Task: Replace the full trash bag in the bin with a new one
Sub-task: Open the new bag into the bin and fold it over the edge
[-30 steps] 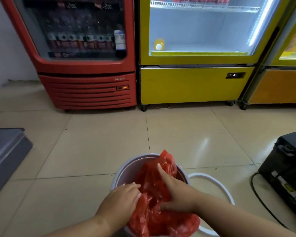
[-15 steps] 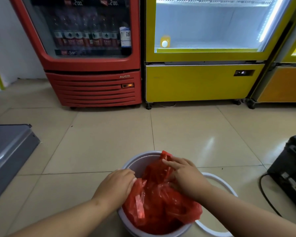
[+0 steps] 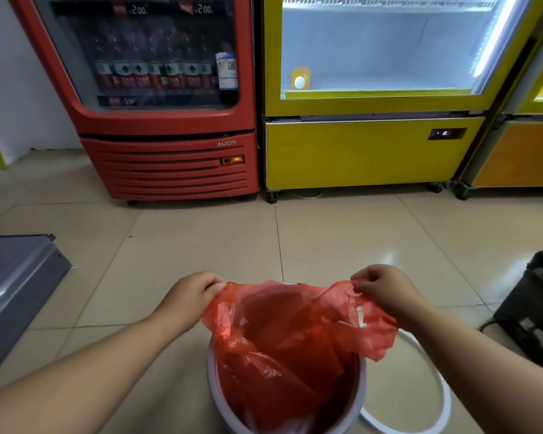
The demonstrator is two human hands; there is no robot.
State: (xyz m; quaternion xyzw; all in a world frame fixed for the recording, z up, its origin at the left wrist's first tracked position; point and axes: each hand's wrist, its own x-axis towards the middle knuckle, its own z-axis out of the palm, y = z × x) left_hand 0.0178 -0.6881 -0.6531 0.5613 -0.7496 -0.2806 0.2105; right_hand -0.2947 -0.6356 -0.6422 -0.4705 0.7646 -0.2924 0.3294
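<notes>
A thin red trash bag (image 3: 282,333) hangs open inside a round white bin (image 3: 220,399) on the tiled floor at the bottom centre. My left hand (image 3: 192,296) pinches the bag's left edge, raised above the bin's rim. My right hand (image 3: 386,289) pinches the right edge and handle, stretched out to the right. The bag's mouth is spread wide between both hands. Its lower part drapes down into the bin, and the bin's bottom is hidden.
A white ring (image 3: 433,399) lies on the floor right of the bin. A red drinks cooler (image 3: 170,164) and yellow coolers (image 3: 367,151) stand ahead. A grey box (image 3: 16,283) sits at the left, a black device (image 3: 539,305) with a cable at the right.
Both hands left the crumpled bag in the bin, took its edges and pulled them up and apart. The bag's mouth now stands open above the rim.
</notes>
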